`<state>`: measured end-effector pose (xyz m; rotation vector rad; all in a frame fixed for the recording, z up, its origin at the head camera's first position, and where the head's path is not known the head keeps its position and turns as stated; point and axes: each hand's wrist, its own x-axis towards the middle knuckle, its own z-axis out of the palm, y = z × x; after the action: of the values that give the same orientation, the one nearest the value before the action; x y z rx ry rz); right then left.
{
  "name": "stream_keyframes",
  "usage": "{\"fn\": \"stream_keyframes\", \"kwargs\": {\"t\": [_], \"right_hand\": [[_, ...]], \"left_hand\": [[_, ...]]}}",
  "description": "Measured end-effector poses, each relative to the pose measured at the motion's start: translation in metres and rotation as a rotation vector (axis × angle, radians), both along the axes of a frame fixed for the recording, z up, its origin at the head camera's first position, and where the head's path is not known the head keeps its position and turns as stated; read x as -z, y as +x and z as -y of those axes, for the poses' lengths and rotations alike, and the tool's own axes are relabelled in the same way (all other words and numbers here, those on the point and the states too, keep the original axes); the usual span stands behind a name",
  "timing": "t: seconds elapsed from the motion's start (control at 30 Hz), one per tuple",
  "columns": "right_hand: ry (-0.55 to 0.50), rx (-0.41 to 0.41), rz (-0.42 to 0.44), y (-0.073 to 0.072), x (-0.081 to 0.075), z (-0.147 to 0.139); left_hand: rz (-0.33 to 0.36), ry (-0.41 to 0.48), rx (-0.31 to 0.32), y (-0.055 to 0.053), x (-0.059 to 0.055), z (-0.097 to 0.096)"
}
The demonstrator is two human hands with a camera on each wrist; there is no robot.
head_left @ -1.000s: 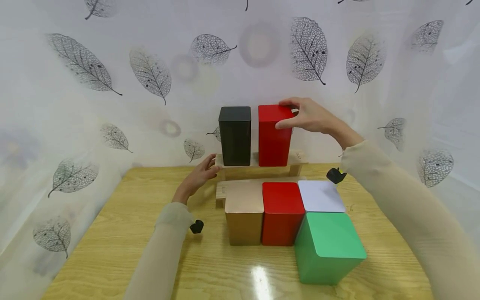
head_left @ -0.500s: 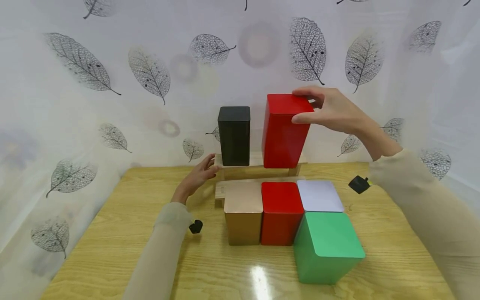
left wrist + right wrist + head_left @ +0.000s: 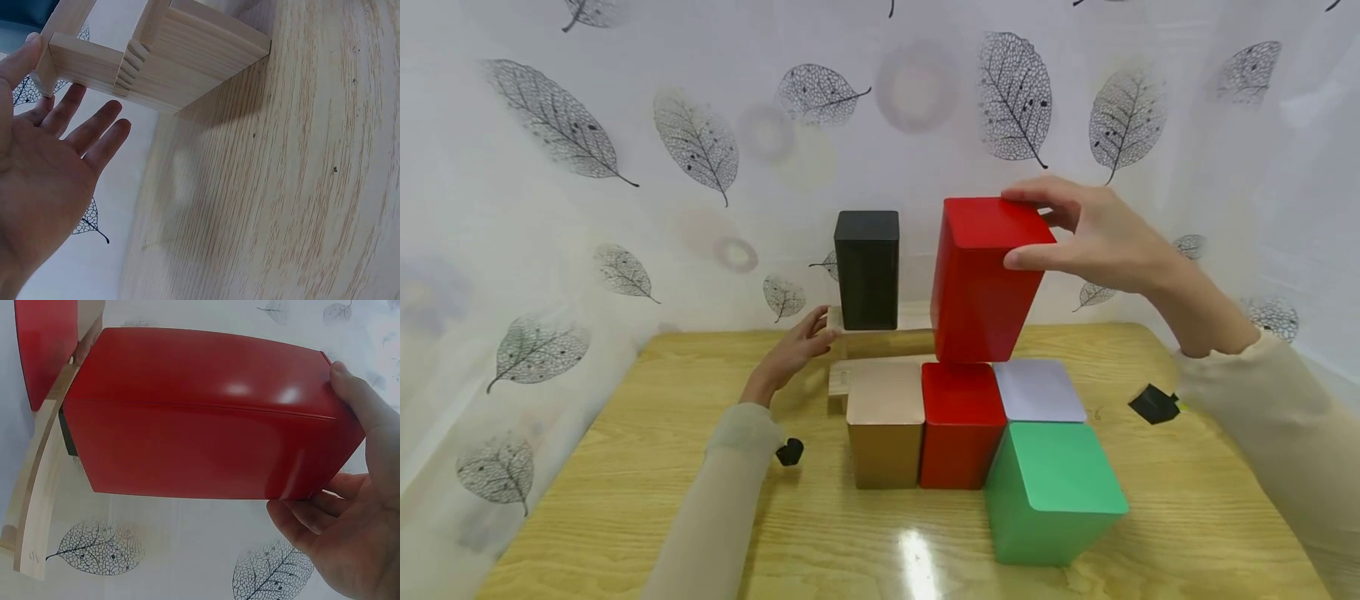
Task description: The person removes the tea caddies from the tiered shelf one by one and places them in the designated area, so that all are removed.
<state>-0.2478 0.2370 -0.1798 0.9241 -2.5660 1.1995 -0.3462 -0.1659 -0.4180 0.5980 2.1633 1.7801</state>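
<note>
My right hand (image 3: 1097, 233) grips the top end of a tall red tin (image 3: 988, 283), thumb on the front side and fingers on the far side. The tin tilts, its lower end overlapping the front red tin (image 3: 962, 396) in the head view. In the right wrist view the held tin (image 3: 206, 425) spans between the hand (image 3: 356, 531) and the wooden rack (image 3: 40, 500). My left hand (image 3: 793, 354) pinches the left end of the rack (image 3: 913, 317) between thumb and forefinger, other fingers extended. A black tin (image 3: 867, 271) stands upright on the rack's upper board.
In front of the rack's lower board (image 3: 838, 379) stand a gold tin (image 3: 886, 442) and the front red one. A white tin (image 3: 1039, 390) and a larger green tin (image 3: 1060, 492) are to their right. A leaf-patterned curtain (image 3: 880, 167) hangs behind the table (image 3: 647, 450).
My right hand has taken the red tin off the rack's upper board, moving it right and toward me as it tilts. The left hand stays at the rack's end.
</note>
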Motion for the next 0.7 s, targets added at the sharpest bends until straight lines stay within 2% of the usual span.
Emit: {"fn": "stream_keyframes", "kwargs": {"t": [0.27, 0.47, 0.7], "right_hand": [[0.002, -0.003, -0.019, 0.017, 0.003, 0.004], [-0.012, -0.015, -0.030, 0.032, 0.003, 0.008], [-0.003, -0.049, -0.084, 0.050, 0.006, 0.011]], "left_hand": [[-0.003, -0.051, -0.020, 0.001, -0.002, 0.000], [-0.004, -0.048, -0.020, 0.000, -0.002, 0.000], [-0.002, -0.054, -0.021, 0.000, 0.000, 0.001]]}}
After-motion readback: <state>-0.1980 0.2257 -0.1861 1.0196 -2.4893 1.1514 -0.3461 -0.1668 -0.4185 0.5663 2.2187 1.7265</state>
